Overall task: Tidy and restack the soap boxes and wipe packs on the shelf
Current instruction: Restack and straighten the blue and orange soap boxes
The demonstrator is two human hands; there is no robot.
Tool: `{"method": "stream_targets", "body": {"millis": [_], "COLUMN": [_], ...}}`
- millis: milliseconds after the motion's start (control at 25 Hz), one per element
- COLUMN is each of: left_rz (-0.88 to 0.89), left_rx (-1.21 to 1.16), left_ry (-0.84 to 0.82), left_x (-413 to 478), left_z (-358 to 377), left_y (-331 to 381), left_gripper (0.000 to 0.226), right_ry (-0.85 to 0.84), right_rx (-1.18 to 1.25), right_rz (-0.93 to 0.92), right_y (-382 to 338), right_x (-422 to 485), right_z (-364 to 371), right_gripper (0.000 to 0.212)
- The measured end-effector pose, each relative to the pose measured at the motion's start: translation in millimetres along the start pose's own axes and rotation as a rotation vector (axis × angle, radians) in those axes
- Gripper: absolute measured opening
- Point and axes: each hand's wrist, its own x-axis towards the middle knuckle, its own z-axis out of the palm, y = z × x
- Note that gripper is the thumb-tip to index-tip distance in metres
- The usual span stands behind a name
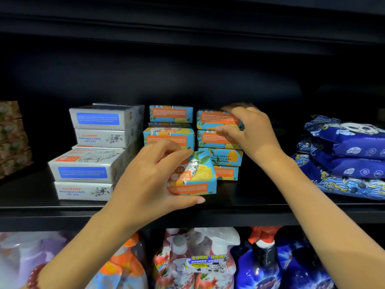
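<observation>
Okay: left grip (150,176) holds tilted box (193,176), right grip (252,132) clamps stack top (216,120) at 1 o'clock. I'd level the box first, then seat it flush, steadying stack.

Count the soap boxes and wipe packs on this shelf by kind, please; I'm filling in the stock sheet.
White soap boxes: 4 with fronts showing
Blue-and-orange soap boxes: 7 with fronts showing
Blue wipe packs: 3 at least; the lower layers are hard to separate
Total: 14 at least, not counting slivers of boxes half hidden in the stacks
</observation>
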Motion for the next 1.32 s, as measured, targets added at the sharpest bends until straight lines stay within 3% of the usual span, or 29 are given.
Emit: {"method": "stream_targets", "body": {"millis": [240,320,440,560,680,960,1320], "left_rz": [0.065,0.097,0.141,0.062,0.015,0.028,-0.058], "left_rx": [-0.030,-0.010,0.008,-0.017,-0.077,-0.147,-0.136], "left_ry": [-0.060,-0.096,-0.145,-0.251,-0.276,-0.020,-0.043], "left_x": [6,11,21,28,27,6,12], "left_z": [21,29,41,53,56,42,50], "left_y": [19,25,32,36,38,36,40], "left_gripper": [0.078,0.075,0.072,0.075,0.070,0.024,0.024], "right_ry": [0.277,0.155,-0.100,-0.213,-0.227,-0.142,-0.128], "right_rx": [0.022,0.011,0.101,0.104,0.066,0.061,0.062], "right_rz": [-0.115,-0.067,0.075,0.107,0.128,0.163,0.175], "right_y": [12,26,37,38,38,36,35], "right_x": [-61,-94,-132,-149,-158,-168,-170], "right_z": [-22,-33,-45,-42,-35,-27,-26], "right_gripper": [0.038,0.032,0.043,0.053,0.043,0.034,0.035]}}
